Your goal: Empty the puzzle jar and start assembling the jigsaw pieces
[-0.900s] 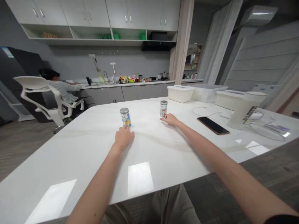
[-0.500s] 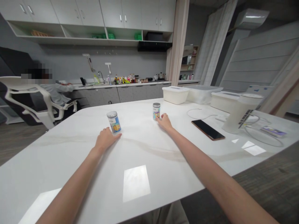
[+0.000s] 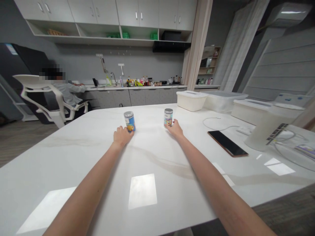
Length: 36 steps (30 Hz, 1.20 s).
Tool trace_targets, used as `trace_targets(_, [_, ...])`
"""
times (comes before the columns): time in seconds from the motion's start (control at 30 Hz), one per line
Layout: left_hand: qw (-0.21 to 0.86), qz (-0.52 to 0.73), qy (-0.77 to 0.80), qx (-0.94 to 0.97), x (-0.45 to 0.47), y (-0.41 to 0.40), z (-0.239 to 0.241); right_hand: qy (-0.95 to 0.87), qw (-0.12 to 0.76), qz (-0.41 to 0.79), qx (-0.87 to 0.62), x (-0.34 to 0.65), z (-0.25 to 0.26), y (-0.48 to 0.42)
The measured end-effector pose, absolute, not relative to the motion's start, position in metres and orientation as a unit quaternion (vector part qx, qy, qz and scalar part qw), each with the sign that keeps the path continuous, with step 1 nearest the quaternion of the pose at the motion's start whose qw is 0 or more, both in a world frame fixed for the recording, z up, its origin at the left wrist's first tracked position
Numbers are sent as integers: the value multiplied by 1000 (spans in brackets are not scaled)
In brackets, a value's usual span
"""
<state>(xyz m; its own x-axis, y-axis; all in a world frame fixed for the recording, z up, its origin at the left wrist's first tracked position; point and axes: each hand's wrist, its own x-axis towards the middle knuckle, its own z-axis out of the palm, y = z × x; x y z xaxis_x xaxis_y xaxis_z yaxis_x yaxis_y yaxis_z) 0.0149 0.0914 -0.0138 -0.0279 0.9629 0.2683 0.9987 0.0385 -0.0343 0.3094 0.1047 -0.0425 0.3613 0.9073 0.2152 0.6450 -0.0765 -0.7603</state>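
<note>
White marble-look desk (image 3: 152,154) bore two small silver-lidded printed cans — left hand (image 3: 121,136) curled loosely against the left can (image 3: 129,121), right hand (image 3: 175,128) likewise touching the right can (image 3: 168,117), neither yet clasped — better gripped squarely around mid-body.

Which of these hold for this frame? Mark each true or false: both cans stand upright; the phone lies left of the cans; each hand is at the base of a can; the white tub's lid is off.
1. Both cans stand upright: true. The left can and the right can stand on the table.
2. The phone lies left of the cans: false. The phone lies to their right.
3. Each hand is at a can's base: true. The left hand and right hand both are.
4. The white tub's lid is off: false. The tub is lidded.
</note>
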Motion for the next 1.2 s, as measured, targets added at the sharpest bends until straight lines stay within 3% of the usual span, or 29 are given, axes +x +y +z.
trace_targets(0.63, [140, -56, -710, -688, 39, 50, -11, -597, 362, 109, -708, 313, -38, 106])
trace_targets(0.8, [78, -142, -706, -689, 41, 37, -17, -581, 385, 146, -702, 310, -35, 100])
trace_targets(0.9, [103, -155, -698, -692, 44, 35, -20, -587, 393, 161, -689, 310, -33, 92])
trace_targets(1.2, [99, -80, -693, -710, 34, 30, -18, -665, 469, 227, -535, 236, -21, 42])
